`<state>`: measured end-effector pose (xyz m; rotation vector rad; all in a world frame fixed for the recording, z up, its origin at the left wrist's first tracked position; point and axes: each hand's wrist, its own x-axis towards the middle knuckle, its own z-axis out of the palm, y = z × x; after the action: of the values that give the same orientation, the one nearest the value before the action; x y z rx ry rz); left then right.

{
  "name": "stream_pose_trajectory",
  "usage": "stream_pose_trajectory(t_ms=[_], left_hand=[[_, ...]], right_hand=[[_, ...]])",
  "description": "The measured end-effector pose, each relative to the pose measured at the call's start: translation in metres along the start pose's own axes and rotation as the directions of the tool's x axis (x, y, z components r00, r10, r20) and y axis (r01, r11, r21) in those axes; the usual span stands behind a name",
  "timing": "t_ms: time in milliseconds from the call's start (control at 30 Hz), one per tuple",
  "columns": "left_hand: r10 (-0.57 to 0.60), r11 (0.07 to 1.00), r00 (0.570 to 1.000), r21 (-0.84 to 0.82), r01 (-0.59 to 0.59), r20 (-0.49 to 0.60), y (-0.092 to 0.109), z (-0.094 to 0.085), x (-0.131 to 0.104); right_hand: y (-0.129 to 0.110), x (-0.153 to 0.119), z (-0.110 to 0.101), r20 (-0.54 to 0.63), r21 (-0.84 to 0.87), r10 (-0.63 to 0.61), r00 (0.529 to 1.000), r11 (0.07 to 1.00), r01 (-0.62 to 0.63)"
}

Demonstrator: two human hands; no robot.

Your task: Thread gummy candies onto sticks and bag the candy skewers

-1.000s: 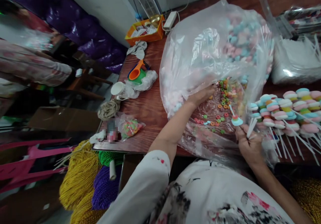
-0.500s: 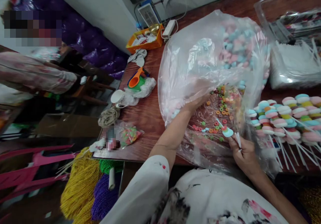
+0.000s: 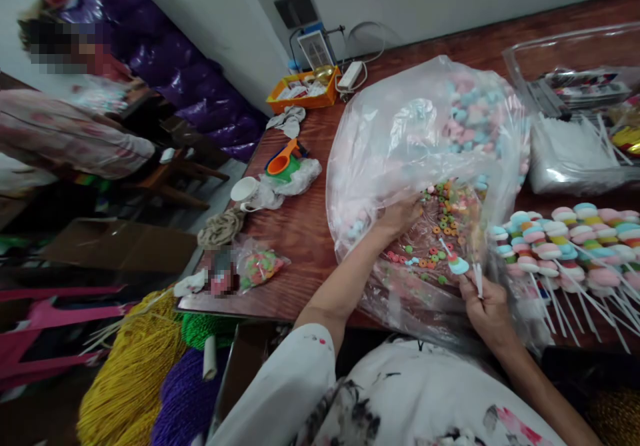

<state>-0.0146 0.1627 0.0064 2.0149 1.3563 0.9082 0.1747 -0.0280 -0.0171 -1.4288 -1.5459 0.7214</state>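
Note:
A large clear plastic bag of pink, blue and white marshmallows lies open on the table. My left hand is at the bag's opening, beside small colourful rings; its fingertips are too unclear to tell what they hold. Pinched in my right hand are white sticks, one of them with a blue-white marshmallow and small rings threaded on it. Right of that hand lies a pile of finished-looking marshmallow skewers with their white sticks pointing toward me.
A clear box of white sticks stands at the right. Along the left side are a white mug, an orange scoop, a candy bag and an orange tray. A person sits at far left.
The view has shifted, so the table contents appear lower. My left hand, earlier partly under the plastic film, now shows more fully at the opening. My right hand still holds the sticks.

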Motion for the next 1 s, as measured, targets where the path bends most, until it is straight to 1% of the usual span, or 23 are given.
stream_pose_trajectory(t_ms=[33, 67, 100, 133, 167, 200, 233, 267, 300, 333, 367, 433, 533, 633, 733, 800, 900, 1000], left_hand=[[-0.029, 0.996, 0.999, -0.089, 0.028, -0.013, 0.006, -0.001, -0.010], [-0.074, 0.973, 0.997, -0.220, 0.067, -0.025, 0.012, -0.003, -0.021], [-0.137, 0.917, 0.990, -0.382, 0.116, -0.028, 0.019, -0.005, -0.033], [-0.210, 0.820, 0.978, -0.546, 0.172, -0.008, 0.025, -0.007, -0.045], [-0.280, 0.694, 0.960, -0.684, 0.226, 0.033, 0.032, -0.010, -0.058], [-0.335, 0.554, 0.938, -0.787, 0.273, 0.090, 0.037, -0.013, -0.070], [-0.375, 0.422, 0.916, -0.855, 0.303, 0.140, 0.042, -0.016, -0.081], [-0.399, 0.318, 0.900, -0.895, 0.314, 0.174, 0.046, -0.019, -0.090], [-0.410, 0.253, 0.892, -0.917, 0.309, 0.188, 0.049, -0.022, -0.098], [-0.413, 0.223, 0.892, -0.929, 0.295, 0.184, 0.052, -0.025, -0.103], [-0.411, 0.219, 0.896, -0.935, 0.278, 0.170, 0.053, -0.028, -0.107], [-0.395, 0.242, 0.907, -0.935, 0.259, 0.149, 0.056, -0.034, -0.112], [-0.373, 0.244, 0.914, -0.934, 0.262, 0.159, 0.058, -0.038, -0.114], [-0.381, 0.204, 0.910, -0.945, 0.256, 0.164, 0.059, -0.036, -0.114], [-0.419, 0.156, 0.899, -0.964, 0.213, 0.131, 0.059, -0.032, -0.113], [-0.432, 0.143, 0.894, -0.969, 0.201, 0.121, 0.059, -0.029, -0.113], [-0.416, 0.175, 0.903, -0.966, 0.192, 0.104, 0.059, -0.026, -0.115], [-0.391, 0.246, 0.920, -0.960, 0.136, 0.030, 0.057, -0.021, -0.119]], right_hand=[[-0.004, 0.000, -0.002, -0.005, -0.003, 0.010, 1.000, 1.000, -0.010], [-0.007, 0.000, -0.003, -0.005, -0.011, 0.016, 1.000, 1.000, -0.016], [-0.011, 0.000, -0.004, 0.000, -0.023, 0.017, 1.000, 1.000, -0.017], [-0.015, 0.000, -0.005, 0.007, -0.037, 0.010, 1.000, 0.999, -0.009], [-0.018, 0.000, -0.005, 0.015, -0.051, -0.003, 1.000, 0.999, 0.004], [-0.021, -0.001, -0.005, 0.021, -0.067, -0.017, 1.000, 0.998, 0.018], [-0.023, -0.002, -0.004, 0.031, -0.084, -0.029, 0.999, 0.996, 0.031], [-0.025, -0.003, -0.003, 0.044, -0.099, -0.040, 0.998, 0.994, 0.044], [-0.026, -0.004, -0.002, 0.061, -0.113, -0.049, 0.997, 0.992, 0.056], [-0.027, -0.005, -0.001, 0.083, -0.126, -0.059, 0.995, 0.990, 0.069], [-0.028, -0.006, 0.001, 0.104, -0.136, -0.069, 0.992, 0.987, 0.083], [-0.030, -0.007, 0.003, 0.128, -0.147, -0.093, 0.987, 0.983, 0.112], [-0.034, -0.009, 0.004, 0.115, -0.160, -0.117, 0.986, 0.978, 0.135], [-0.037, -0.011, 0.002, 0.110, -0.168, -0.120, 0.987, 0.976, 0.138], [-0.038, -0.015, -0.001, 0.113, -0.190, -0.127, 0.985, 0.971, 0.147], [-0.040, -0.017, -0.003, 0.113, -0.228, -0.143, 0.983, 0.959, 0.166], [-0.043, -0.016, -0.004, 0.113, -0.295, -0.169, 0.979, 0.935, 0.196], [-0.044, -0.015, -0.003, 0.133, -0.348, -0.167, 0.977, 0.915, 0.204]])
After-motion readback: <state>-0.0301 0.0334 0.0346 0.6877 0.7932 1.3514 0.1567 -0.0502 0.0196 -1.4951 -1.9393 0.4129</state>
